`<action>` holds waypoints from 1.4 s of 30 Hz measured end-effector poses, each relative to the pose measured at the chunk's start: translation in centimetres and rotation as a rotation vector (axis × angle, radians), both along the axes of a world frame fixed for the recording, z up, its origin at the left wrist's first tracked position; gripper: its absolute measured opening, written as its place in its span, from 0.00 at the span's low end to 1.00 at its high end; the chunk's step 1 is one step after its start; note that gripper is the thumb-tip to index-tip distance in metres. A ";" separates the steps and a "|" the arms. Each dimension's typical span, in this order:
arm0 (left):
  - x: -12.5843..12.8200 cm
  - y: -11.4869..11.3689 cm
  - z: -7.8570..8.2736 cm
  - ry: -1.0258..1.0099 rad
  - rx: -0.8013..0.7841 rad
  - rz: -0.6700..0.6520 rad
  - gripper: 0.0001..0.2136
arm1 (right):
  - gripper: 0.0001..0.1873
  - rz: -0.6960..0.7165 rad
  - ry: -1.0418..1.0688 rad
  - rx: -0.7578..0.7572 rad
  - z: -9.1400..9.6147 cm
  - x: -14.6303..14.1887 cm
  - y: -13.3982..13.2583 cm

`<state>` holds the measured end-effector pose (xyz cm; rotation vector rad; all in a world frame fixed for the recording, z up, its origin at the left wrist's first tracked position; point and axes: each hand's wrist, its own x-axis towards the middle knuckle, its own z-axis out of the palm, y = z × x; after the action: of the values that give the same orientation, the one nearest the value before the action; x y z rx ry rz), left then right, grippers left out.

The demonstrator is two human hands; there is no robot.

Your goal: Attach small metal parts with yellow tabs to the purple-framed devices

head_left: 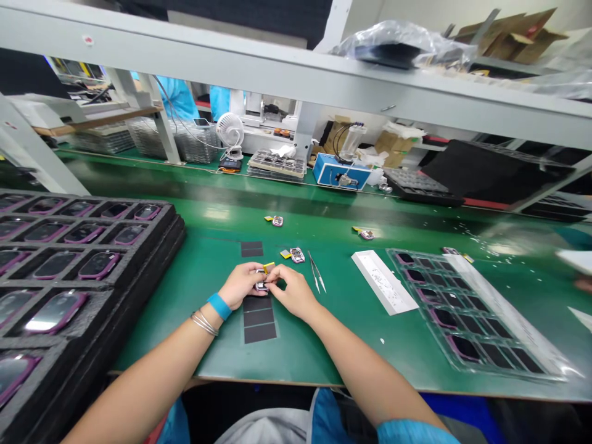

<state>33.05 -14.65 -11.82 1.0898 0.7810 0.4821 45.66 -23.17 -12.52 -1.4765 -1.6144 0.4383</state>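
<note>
Both hands meet over the green bench around a small open smartwatch case (261, 285) with a yellow-edged battery (269, 267) sticking out at its top. My left hand (242, 284) holds the case from the left, fingers wrapped round it. On its right edge the fingertips of my right hand (289, 290) are pinched together; whatever lies between them is too small to make out. Under and in front of the hands runs a strip of black rectangular pads (259, 317). Just to the right are metal tweezers (317, 272) and another opened watch case (296, 254) with its battery.
A foam tray (87, 290) of purple-rimmed watches stands at left. On the right are a white tray (385, 282) with small bits and a clear plastic tray (456, 308) of watch parts. More opened cases (277, 221) lie farther back. A blue machine (341, 172) and fan (230, 129) stand behind.
</note>
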 end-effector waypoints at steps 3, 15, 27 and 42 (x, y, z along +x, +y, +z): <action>-0.1 0.1 -0.1 -0.011 0.001 0.015 0.08 | 0.07 -0.068 -0.127 0.072 0.0 -0.2 -0.1; -0.1 0.1 0.1 -0.059 -0.110 -0.081 0.10 | 0.13 -0.167 0.506 -0.077 -1.8 1.3 1.7; 0.1 0.1 -0.3 -0.073 -0.107 -0.065 0.09 | 0.05 -0.209 -0.006 0.222 -0.7 0.1 0.6; -0.4 0.4 -0.1 -0.290 -0.164 -0.063 0.20 | 0.10 -0.096 0.108 0.170 -0.9 0.7 0.8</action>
<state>32.61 -14.22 -11.93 0.8662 0.5199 0.5005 46.35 -22.33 -13.44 -1.3724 -1.4524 0.3126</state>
